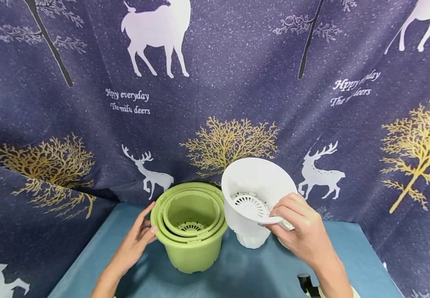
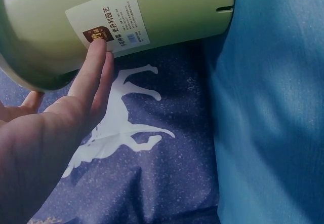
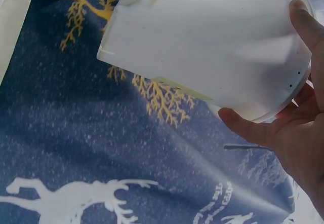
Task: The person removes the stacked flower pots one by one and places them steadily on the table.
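Dark blue cloth backdrop (image 1: 222, 82), printed white deer (image 1: 159, 31), golden branching trees (image 1: 228, 145), white lettering (image 1: 127, 95), teal tabletop (image 1: 349, 256)

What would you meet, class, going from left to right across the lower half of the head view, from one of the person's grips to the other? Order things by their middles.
Left grip → nested green pots → tilted white pot → right grip.

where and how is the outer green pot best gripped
Probably by its flared rim, from the left: the outer green pot stands upright, its rim overhangs a narrowing body, and the white pot crowds its right side. The left hand touches its left side.
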{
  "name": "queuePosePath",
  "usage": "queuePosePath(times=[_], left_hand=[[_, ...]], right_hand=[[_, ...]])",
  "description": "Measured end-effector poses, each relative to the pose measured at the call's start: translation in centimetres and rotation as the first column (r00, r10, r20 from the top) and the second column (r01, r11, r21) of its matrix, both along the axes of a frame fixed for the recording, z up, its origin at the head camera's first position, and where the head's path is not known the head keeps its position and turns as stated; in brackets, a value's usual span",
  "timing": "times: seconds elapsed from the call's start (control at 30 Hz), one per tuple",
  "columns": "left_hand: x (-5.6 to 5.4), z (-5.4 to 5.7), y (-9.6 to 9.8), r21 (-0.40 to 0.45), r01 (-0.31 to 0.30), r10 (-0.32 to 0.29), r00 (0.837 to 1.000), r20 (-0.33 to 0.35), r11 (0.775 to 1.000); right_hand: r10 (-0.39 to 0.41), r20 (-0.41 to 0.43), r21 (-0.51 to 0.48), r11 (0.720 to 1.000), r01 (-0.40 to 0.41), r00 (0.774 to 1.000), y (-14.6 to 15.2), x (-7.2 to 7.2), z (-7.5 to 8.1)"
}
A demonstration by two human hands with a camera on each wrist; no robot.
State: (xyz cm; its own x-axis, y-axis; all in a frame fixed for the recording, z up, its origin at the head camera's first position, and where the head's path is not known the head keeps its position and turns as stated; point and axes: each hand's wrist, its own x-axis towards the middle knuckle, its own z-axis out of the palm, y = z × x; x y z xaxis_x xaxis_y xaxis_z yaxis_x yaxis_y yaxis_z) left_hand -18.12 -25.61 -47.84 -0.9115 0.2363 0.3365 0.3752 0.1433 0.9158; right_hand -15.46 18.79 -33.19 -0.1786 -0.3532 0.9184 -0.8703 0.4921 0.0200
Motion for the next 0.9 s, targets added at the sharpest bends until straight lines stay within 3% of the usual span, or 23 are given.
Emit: queuePosePath(times=[0.53, 0.9], left_hand=[[-0.1, -0.2, 0.0, -0.012, -0.008, 0.007, 1.000, -0.011, 1.000], [-0.1, -0.1, 0.1, -0.003, 0.001, -0.002, 1.000, -0.023, 1.000]], right_hand=[[-0.149, 0.049, -0.040, 0.988, 0.151, 0.988, 5.3, 0.8, -1.5], [-0.279, 0.089, -0.039, 0.958, 0.283, 0.956, 8.5, 1.2, -2.5]])
